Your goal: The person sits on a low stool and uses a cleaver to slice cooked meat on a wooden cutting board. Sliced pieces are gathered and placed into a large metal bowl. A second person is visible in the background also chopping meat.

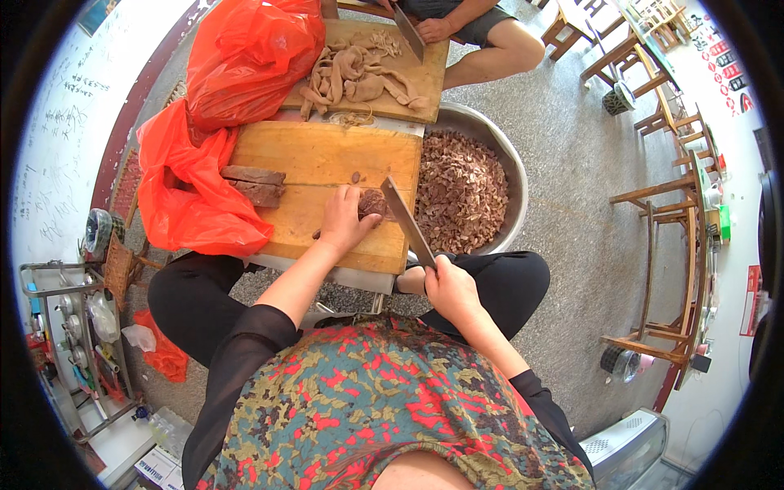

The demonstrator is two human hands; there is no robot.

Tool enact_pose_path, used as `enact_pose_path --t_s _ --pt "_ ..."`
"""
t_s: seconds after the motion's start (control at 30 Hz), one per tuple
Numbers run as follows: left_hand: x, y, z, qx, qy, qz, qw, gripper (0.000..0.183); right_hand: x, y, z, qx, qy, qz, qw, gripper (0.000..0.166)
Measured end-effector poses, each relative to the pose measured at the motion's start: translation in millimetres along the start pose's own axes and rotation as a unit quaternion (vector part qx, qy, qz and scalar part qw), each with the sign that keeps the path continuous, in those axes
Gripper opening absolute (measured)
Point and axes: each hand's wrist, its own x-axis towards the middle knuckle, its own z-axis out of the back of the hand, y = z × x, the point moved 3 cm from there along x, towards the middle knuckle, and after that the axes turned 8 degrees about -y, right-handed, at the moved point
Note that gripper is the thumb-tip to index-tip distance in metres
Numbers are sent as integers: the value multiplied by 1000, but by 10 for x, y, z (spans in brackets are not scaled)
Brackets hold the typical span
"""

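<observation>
On a wooden cutting board (294,144), my left hand (344,222) presses on a piece of dark brown meat (371,205), its fingers behind the cut end. My right hand (452,286) grips the handle of a cleaver (405,219), whose blade stands just right of the meat, near the board's right edge. Larger blocks of brown meat (256,184) lie at the board's left, beside an open red plastic bag (184,202). Small scraps lie near my left hand. A big metal basin (519,177) to the right holds a heap of sliced meat (462,193).
Across from me, a person (471,18) holds another cleaver (409,33) over a second board (432,86) with pale, tubular meat (352,73). A full red bag (251,61) stands at the upper left. Wooden benches (667,184) line the right; a metal rack (79,355) is at lower left.
</observation>
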Motion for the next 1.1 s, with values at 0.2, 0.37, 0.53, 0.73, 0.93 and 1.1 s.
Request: enact_pose_path --t_s 0.2,0.37,0.53,0.73,0.93,1.1 --pt "-84 49 -164 -66 -14 -58 996 34 237 135 -124 -128 103 9 986 15" --pt "-66 142 -224 -113 -29 -29 993 32 579 334 -143 -167 197 10 966 15" --pt "-47 150 -230 -99 5 -16 995 33 956 124 -455 -126 121 50 983 15" --pt "-135 70 -76 -129 -89 -12 988 34 847 8 -289 3 18 38 999 20" --pt "-167 165 -117 -114 -66 -43 990 24 497 136 18 -105 134 33 985 20" --pt "-144 195 -151 -109 -31 -21 993 21 510 292 -191 -156 184 29 970 18"
